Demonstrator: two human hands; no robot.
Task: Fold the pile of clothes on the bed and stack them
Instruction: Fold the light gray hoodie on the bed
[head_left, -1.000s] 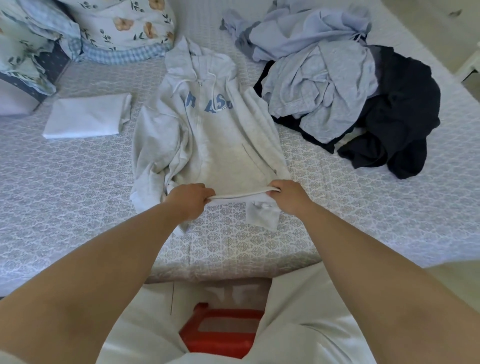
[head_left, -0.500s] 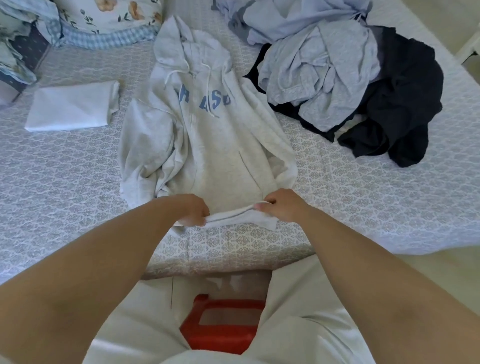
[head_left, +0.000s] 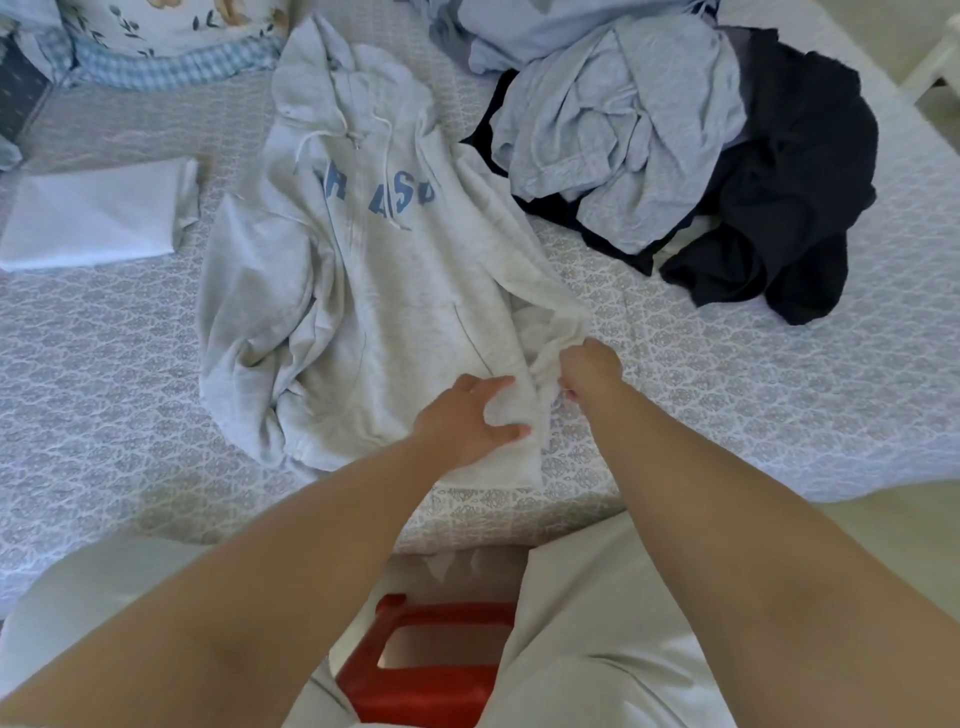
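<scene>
A light grey hoodie with blue letters lies face up in the middle of the bed, hood away from me. My left hand grips the hem at its lower right corner, fingers and thumb curled round the cloth. Just to the right, my right hand pinches the cuff end of the right sleeve beside the hem. A folded white garment lies flat at the left. An unfolded pile of pale blue-grey clothes and dark navy clothes sits at the upper right.
The bed has a patterned grey-white cover; its near edge runs just below my hands. Floral and checked pillows lie at the top left. A red plastic stool stands between my legs below the bed edge.
Both hands held the hem stretched between them; now my left hand has slid right along the hem to the corner and my right hand has shifted up onto the sleeve cuff.
</scene>
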